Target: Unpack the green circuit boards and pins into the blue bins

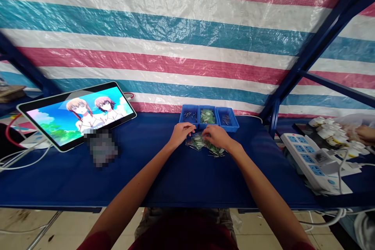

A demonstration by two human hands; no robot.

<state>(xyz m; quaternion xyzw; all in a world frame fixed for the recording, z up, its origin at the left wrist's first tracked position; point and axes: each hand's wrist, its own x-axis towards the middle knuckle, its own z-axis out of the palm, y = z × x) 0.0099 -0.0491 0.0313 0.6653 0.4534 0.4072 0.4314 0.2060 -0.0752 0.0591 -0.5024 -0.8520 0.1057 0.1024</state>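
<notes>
Since your forearms angled in from both sides over the blue tabletop, your L hand and R hand sat close together, prob. so both could get at one small patch. L fingers were bent in, thumb near index; couldn't tell if they gripped anything. R fingers curled down at the heap, tips on or just above it; couldn't tell there either whether they pinched a pc. or were loose.

Under and btwn those fingertips lay the clear packets w/ green bits, plus thin metal pins nearer you than the R fingers, prob. spread low so single pcs. were easy to reach.

Just past your fingers stood three bins side by side, prob. lined up to save stretching: left bin w/ dark thin pcs., middle bin w/ more green packets, right bin w/ a few thin pcs.

Well left of the L fingers, the tablet was tilted, prob. for easy viewing. Well right of the R fingers lay the power strip, prob. to stay out of your way; beyond it, white bottles near another person's hand. Behind the bins hung striped sheeting, prob. as a screen.
</notes>
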